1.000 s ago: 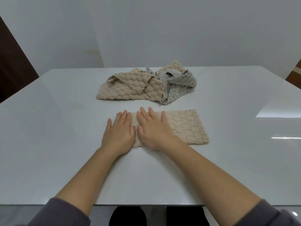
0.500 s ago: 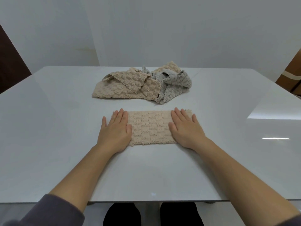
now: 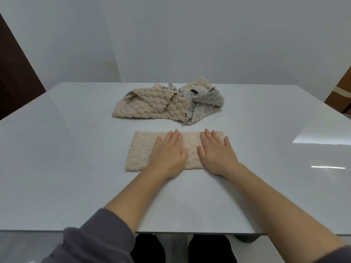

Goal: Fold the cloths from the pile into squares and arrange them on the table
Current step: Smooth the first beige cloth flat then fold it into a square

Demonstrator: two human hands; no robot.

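the left hand [image 3: 168,154] lies flat, palm down, fingers straight and together, pressing on the middle of the beige folded cloth [image 3: 140,150]. the right hand [image 3: 216,152] lies the same way, flat with fingers straight, on the cloth's right end, its little finger at the right edge. neither hand grips anything. the cloth is a long rectangle lying flat on the white table [image 3: 66,168], near the front edge and centred before the person. beyond it, apart from it, sits the pile [image 3: 167,105] of crumpled cloths, beige ones to the left and a grey cloth [image 3: 207,105] at the right. dark grey sleeves [image 3: 98,242] cover the upper forearms.
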